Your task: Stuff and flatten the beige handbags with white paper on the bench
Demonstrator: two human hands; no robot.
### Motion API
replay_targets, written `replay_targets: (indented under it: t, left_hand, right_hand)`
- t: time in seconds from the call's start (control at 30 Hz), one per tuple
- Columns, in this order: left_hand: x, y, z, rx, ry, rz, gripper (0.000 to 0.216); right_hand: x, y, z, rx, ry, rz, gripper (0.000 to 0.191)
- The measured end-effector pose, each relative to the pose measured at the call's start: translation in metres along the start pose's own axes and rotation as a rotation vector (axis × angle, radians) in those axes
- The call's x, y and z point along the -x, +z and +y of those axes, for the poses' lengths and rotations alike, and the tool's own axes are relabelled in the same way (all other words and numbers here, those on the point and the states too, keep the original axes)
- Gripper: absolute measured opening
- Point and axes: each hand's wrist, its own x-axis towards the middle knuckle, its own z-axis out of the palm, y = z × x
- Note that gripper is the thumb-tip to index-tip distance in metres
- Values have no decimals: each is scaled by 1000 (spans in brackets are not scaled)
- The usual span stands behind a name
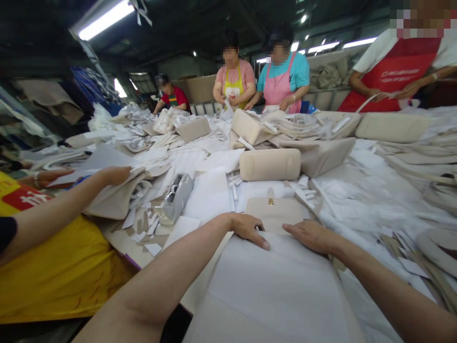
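Cluttered workshop table (200, 286), heaped with pale bags and paper. At its near edge, the left hand (248, 228) and right hand (310, 236) lie flat and open, fingers together, pressing a white sheet (274, 290) that covers something bulky. Just beyond their fingertips sits a beige bag (274, 210) with a small metal clasp. Left of it, a tape dispenser (175, 197); a co-worker's hand (116, 175) rests on another bag. Farther off, people in aprons work at the far edge. Loose scraps all around could slip under the sheet and crease it.
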Motion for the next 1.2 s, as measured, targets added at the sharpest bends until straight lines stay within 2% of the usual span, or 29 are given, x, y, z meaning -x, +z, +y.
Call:
replay_targets:
  t: [0.17, 0.3, 0.43, 0.53, 0.67, 0.8, 0.9, 1.03, 1.2]
  left_hand:
    - [-3, 5, -1, 12, -9, 38, 82]
    - [1, 14, -2, 12, -14, 123, 83]
    - [15, 24, 3, -84, 64, 332, 77]
    - [30, 30, 13, -231, 186, 462, 58]
    - [45, 34, 30, -306, 255, 403, 34]
    - [55, 39, 46, -322, 184, 343, 34]
    - [62, 45, 53, -301, 128, 332, 46]
    - [66, 61, 51, -291, 120, 401, 68]
    - [62, 77, 43, -312, 115, 479, 68]
  right_hand:
    - [-7, 2, 8, 10, -1, -12, 57]
    - [-10, 10, 15, 25, -31, -1, 55]
    - [-12, 16, 21, 31, -44, 8, 50]
    - [-12, 15, 21, 31, -35, 16, 52]
    - [-11, 12, 19, 20, -1, 24, 55]
    - [-8, 12, 17, 32, -1, 26, 53]
    - [-7, 12, 18, 53, -57, 7, 47]
    - [-4, 16, 20, 68, -99, -16, 47]
    - [0, 23, 22, 111, 68, -2, 58]
